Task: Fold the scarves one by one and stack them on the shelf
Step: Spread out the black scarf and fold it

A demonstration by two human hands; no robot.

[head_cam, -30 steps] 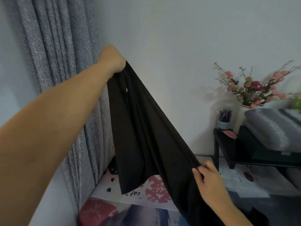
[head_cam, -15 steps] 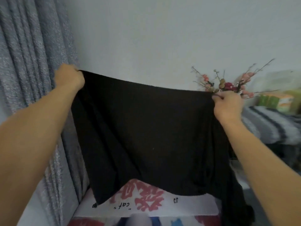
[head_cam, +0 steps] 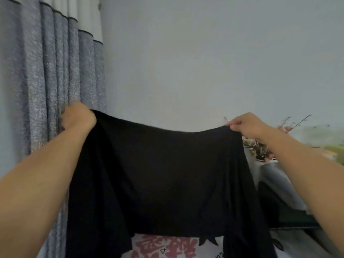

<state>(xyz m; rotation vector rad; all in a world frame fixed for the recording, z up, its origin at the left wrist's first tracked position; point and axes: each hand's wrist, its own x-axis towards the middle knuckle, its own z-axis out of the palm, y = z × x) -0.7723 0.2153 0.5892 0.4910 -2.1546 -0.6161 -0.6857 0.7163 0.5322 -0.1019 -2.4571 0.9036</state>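
Both hands are raised at chest height, each gripping a top corner of the black scarf (head_cam: 163, 174): the left hand (head_cam: 78, 117) is closed round its corner in a fist, the right hand (head_cam: 245, 125) pinches the other between thumb and fingers. Between them the scarf is held spread and hanging, its top edge sagging slightly, its lower edge above a white surface with red print (head_cam: 167, 246). Grey curtains (head_cam: 46, 90) hang at the left; blurred flowers (head_cam: 258, 146) are seen behind the right wrist. The step in hand is judged to be spreading before the first fold. Next, the corners are to be brought together evenly.
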